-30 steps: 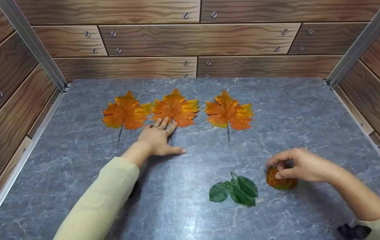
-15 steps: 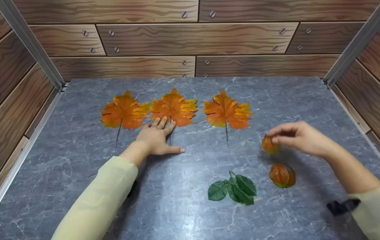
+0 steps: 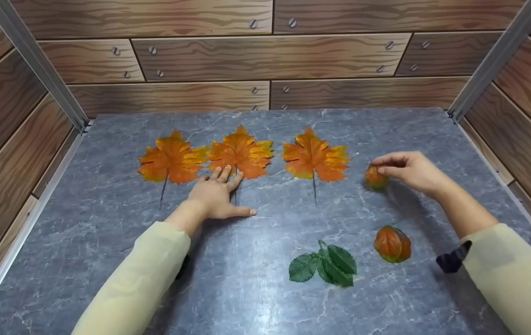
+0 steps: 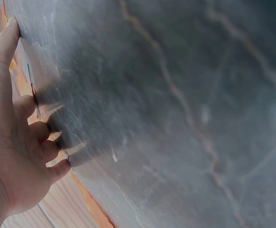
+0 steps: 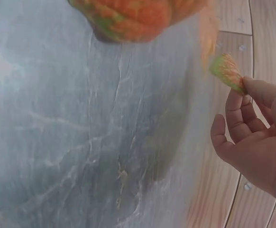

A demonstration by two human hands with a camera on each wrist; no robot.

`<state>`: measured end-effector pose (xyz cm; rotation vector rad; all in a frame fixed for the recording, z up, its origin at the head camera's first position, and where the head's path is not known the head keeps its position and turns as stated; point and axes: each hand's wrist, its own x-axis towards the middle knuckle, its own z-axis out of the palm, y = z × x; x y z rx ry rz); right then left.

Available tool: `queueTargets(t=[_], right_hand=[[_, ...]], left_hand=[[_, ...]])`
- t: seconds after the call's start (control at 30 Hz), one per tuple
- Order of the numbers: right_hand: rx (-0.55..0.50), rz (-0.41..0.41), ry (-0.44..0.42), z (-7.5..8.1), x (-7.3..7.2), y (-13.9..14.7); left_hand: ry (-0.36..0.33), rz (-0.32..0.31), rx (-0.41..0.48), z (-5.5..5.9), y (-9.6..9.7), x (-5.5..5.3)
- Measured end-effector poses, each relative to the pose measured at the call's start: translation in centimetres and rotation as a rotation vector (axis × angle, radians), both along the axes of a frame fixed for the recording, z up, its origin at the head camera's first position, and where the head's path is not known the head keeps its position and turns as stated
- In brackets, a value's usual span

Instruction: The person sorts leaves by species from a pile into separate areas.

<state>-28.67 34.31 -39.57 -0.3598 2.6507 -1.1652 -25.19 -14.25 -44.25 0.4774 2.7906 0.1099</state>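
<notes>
My right hand (image 3: 416, 172) pinches a small orange-green leaf (image 3: 375, 177) between thumb and fingertips, right of the row of maple leaves. In the right wrist view the same small leaf (image 5: 227, 71) sticks out from the fingertips. My left hand (image 3: 214, 195) lies with spread, straight fingers on the lower edge and stem of the middle maple leaf (image 3: 242, 153). To either side lie the left maple leaf (image 3: 172, 160) and the right maple leaf (image 3: 314, 158), stems toward me. Nearer to me rests a little pile of rounded orange-green leaves (image 3: 392, 244).
A green leaf sprig (image 3: 325, 265) lies left of the orange pile. The grey marbled table (image 3: 107, 251) is bounded by wood-patterned walls (image 3: 265, 56) at the back and sides, with metal posts (image 3: 488, 70) in the back corners.
My right hand has lifted one small leaf off the orange pile and carried it away from me, toward the right end of the maple row. The left hand has stayed in place.
</notes>
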Motion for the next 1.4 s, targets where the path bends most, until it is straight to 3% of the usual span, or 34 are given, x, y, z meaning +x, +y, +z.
queueTargets(t=[0.67,1.13,1.4], right_hand=[[0.047,-0.019,-0.04,-1.3,-2.1,-0.5],[0.013,-0.026,-0.057,-1.6,-1.7,-0.4],[0.032,-0.037,-0.053,-0.7,-0.7,0.6]], left_hand=[[0.019,0.009,0.012,0.4,-0.5,0.3],[0.003,0.006,-0.003,0.1,-0.2,0.1],[0.011,-0.005,0.0,0.2,0.1,0.2]])
